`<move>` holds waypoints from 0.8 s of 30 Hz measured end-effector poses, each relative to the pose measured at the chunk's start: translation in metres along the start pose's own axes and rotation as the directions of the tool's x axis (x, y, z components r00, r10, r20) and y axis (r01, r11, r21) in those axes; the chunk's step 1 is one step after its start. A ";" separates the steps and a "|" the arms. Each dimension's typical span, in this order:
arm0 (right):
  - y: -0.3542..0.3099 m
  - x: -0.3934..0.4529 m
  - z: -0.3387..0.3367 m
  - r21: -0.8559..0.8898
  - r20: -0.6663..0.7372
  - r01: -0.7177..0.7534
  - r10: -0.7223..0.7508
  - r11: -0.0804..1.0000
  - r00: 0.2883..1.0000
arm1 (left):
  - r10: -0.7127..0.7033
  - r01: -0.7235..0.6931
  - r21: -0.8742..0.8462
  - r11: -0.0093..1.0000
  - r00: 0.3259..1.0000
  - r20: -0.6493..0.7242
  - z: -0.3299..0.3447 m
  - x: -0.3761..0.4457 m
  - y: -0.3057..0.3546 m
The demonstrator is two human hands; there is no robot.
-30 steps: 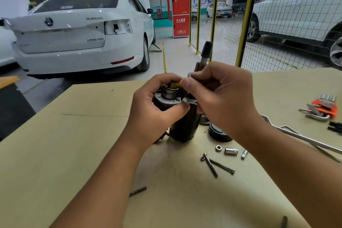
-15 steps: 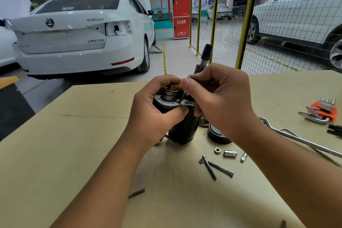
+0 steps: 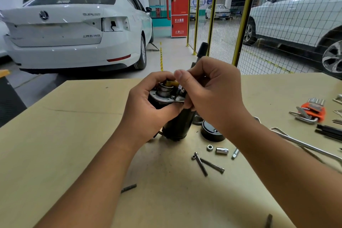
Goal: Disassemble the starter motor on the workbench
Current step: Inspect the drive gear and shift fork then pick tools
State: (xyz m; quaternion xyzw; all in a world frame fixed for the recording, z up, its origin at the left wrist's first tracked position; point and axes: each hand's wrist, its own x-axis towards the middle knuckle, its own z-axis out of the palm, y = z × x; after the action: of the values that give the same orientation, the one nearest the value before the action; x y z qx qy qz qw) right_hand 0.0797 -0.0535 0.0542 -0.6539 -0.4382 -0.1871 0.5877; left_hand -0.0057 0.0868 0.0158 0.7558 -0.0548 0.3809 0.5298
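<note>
Motor (image 3: 175,126) stood upright on the bench (image 3: 55,144), left hand (image 3: 148,113) wrapped round its top to steady it while right hand (image 3: 212,94) pinched a small tool at the plate (image 3: 162,99) (tip hidden), bolts (image 3: 207,165) lying nearer, right of that grip.

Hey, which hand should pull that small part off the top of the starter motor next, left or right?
Probably the right hand: its fingertips already pinch the small part at the end plate. The left hand is wrapped around the starter motor, steadying it upright on the workbench.
</note>
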 end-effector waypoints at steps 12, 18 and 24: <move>0.004 -0.001 -0.002 -0.018 -0.029 0.019 -0.019 1.000 0.999 | -0.010 0.010 0.006 1.000 1.000 0.002 0.001 0.001 -0.002; 0.004 -0.005 0.000 0.034 -0.054 0.027 -0.025 0.999 0.998 | -0.013 0.013 -0.008 1.000 1.000 0.028 0.000 0.001 -0.002; 0.006 -0.003 -0.002 0.039 -0.051 0.025 -0.023 0.999 0.998 | -0.007 0.008 -0.010 1.000 0.999 0.033 0.000 0.002 -0.001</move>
State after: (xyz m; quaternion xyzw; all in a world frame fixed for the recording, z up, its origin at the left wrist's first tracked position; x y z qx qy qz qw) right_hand 0.0831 -0.0561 0.0489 -0.6319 -0.4347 -0.2016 0.6092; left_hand -0.0039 0.0879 0.0157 0.7595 -0.0625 0.3663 0.5339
